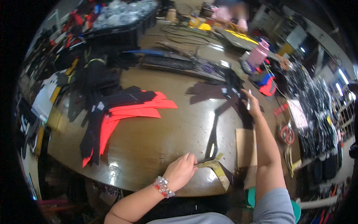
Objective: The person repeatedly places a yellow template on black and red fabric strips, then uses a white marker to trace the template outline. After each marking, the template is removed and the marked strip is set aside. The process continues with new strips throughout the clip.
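My left hand (180,171), with a beaded bracelet at its wrist, is closed near the table's front edge. Its fingers pinch one end of an olive-yellow strip (220,172), whose other end lies over dark fabric. Farther away, my right hand (252,103) reaches to a fanned pile of dark brown fabric pieces (207,91). A small white thing (248,100) shows at its fingers; whether they grip it I cannot tell. Between my hands runs a long dark strip (213,130). To the left lie black fabric pieces (97,123) overlapping red ones (136,112).
A brown cardboard piece (246,147) lies by my right forearm, with red-handled scissors (287,134) farther right. Clear-wrapped black bundles (313,108) line the right side. A pink bottle (258,54) stands at the back right. A black crate (123,33) holds clear plastic bags. Another person (231,13) is at the far end.
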A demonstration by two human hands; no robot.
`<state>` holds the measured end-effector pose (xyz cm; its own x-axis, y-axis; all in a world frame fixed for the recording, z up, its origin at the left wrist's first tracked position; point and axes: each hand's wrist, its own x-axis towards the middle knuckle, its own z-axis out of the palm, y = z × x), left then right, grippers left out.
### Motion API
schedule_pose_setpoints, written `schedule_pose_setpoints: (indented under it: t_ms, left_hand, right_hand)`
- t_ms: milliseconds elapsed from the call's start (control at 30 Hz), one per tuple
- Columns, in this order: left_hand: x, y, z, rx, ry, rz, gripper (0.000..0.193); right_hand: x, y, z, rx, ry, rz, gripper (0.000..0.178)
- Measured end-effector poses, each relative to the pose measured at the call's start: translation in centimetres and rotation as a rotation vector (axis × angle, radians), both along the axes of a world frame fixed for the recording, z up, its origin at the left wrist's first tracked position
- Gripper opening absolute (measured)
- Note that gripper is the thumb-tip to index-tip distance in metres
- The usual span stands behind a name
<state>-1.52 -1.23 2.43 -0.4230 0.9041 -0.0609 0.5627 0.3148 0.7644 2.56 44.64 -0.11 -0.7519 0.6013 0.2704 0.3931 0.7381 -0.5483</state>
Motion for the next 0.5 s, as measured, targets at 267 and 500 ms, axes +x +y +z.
schedule_pose_setpoints:
  t_ms: [267, 500]
  left_hand:
    - [-20.2, -14.8, 2.6, 0.162, 0.315, 0.917, 0.02]
    - [-20.2, -19.4, -2.0, 0.514, 0.369, 0.954, 0.015]
  right_hand:
    - [-0.5, 0.3, 1.0, 0.16, -0.063, 0.192, 0.042]
    - [-0.6, -14.5, 10.1, 0.419, 0.242, 0.327, 0.033]
